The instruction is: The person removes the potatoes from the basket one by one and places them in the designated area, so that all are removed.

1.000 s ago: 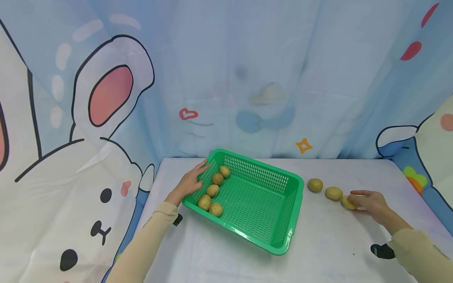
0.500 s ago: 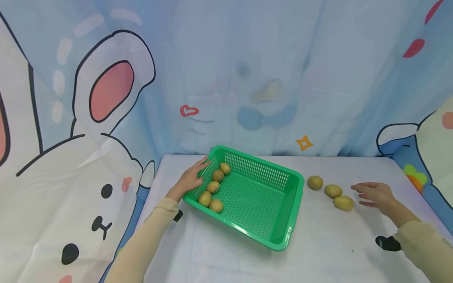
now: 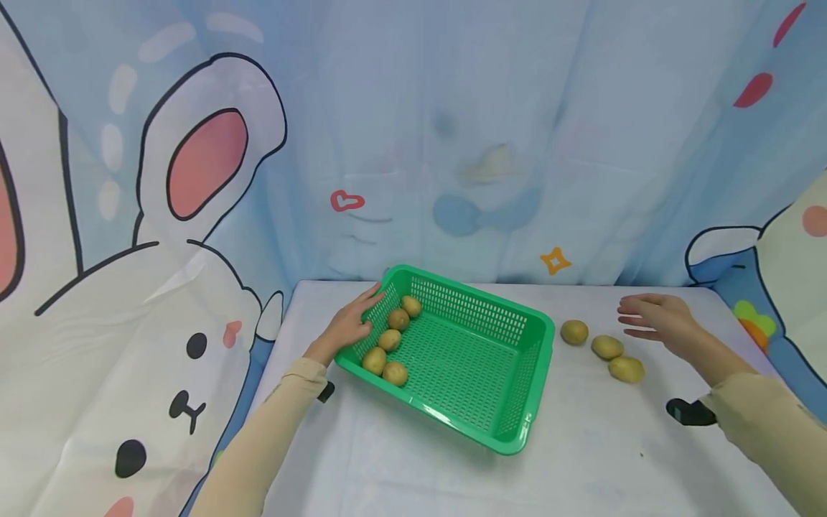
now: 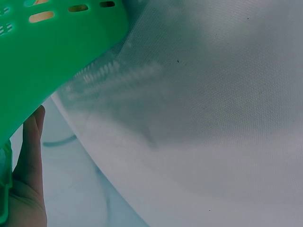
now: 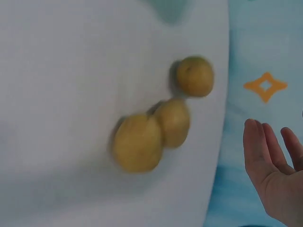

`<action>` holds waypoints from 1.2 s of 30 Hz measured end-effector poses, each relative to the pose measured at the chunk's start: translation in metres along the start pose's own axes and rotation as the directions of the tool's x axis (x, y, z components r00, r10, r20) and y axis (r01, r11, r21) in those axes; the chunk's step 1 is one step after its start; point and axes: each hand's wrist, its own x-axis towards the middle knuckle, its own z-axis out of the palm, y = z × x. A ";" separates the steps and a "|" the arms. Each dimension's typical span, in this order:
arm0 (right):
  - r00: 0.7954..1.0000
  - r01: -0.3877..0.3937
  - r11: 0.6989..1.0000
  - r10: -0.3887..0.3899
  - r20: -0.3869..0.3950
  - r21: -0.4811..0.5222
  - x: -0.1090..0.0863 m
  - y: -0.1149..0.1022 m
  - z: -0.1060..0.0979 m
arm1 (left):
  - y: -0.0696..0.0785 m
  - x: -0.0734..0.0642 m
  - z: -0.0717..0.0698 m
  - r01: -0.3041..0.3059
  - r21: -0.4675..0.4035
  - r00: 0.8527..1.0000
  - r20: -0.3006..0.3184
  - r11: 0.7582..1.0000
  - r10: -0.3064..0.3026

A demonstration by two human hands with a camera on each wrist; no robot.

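My left hand (image 3: 347,328) grips the left end of a green plastic basket (image 3: 461,427), which sits at an angle on the table. In the left wrist view, the fingers (image 4: 32,142) lie along the basket's outside wall (image 4: 52,52). Several potatoes (image 3: 390,340) line the basket's left side. To its right, a potato (image 3: 574,332) lies alone, and two more potatoes (image 3: 607,347) (image 3: 627,370) touch each other. My right hand (image 3: 662,323) hovers empty behind and to the right of these, its fingers extended; the right wrist view shows that hand (image 5: 274,175) apart from the potatoes (image 5: 137,143).
A white cloth (image 3: 581,459) covers the table. Behind it hangs a light blue curtain (image 3: 400,143) with cartoon figures, close to the basket's far corner. A printed rabbit (image 3: 174,309) fills the left side.
My right hand has let go of the front potato, now resting against its neighbour, then drawn back right and moved up toward the table's far side. The left hand and basket stay put.
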 end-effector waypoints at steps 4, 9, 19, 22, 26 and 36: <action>0.998 0.044 0.999 -0.045 0.054 0.003 0.005 -0.024 0.022 | -0.001 0.000 0.001 -0.004 0.000 1.000 -0.001 1.000 0.004; 0.985 0.105 0.994 -0.108 0.134 0.029 0.009 -0.053 0.057 | -0.002 0.000 0.002 -0.025 0.014 1.000 0.001 1.000 0.024; 0.953 0.101 0.985 -0.137 0.271 0.142 0.021 -0.096 0.128 | 0.000 0.001 0.002 -0.011 0.007 1.000 0.013 1.000 0.011; 0.948 0.102 0.982 -0.144 0.285 0.159 0.026 -0.105 0.150 | -0.001 0.001 0.000 -0.007 0.007 1.000 -0.002 1.000 0.007; 0.928 0.120 0.977 -0.173 0.329 0.175 0.030 -0.112 0.179 | -0.003 0.002 -0.001 -0.018 0.010 1.000 -0.005 1.000 0.018; 0.906 0.052 0.988 -0.109 0.409 0.149 0.033 -0.118 0.260 | -0.004 0.000 0.001 -0.036 0.010 0.999 -0.010 0.999 0.037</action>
